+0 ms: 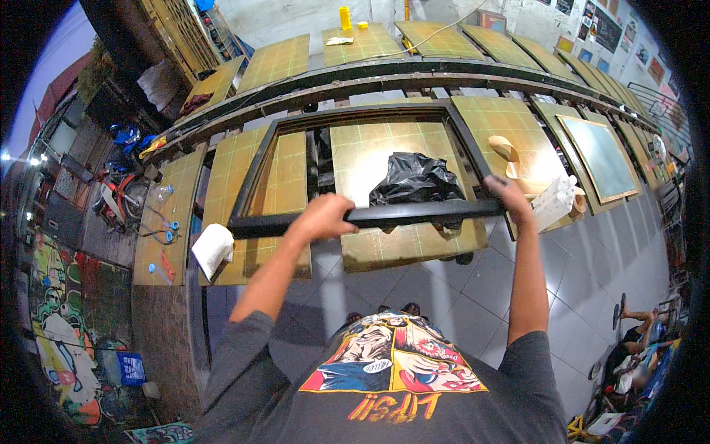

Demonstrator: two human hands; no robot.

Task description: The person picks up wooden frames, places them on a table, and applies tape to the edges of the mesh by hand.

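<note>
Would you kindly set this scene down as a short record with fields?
Left hand: grips the near bar of the black frame, near its middle
Right hand: grips the near right corner
Seen through opening: crumpled black plastic on a yellowish board
Left side: white packet
Far side: yellow container

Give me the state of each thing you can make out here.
Black frame: held in both hands.
Left hand: gripping the near bar.
Right hand: gripping by the near right corner.
Black plastic: crumpled.
Brown paper: curled.
Yellow container: upright.
Wood-edged panel: lying flat.
</note>
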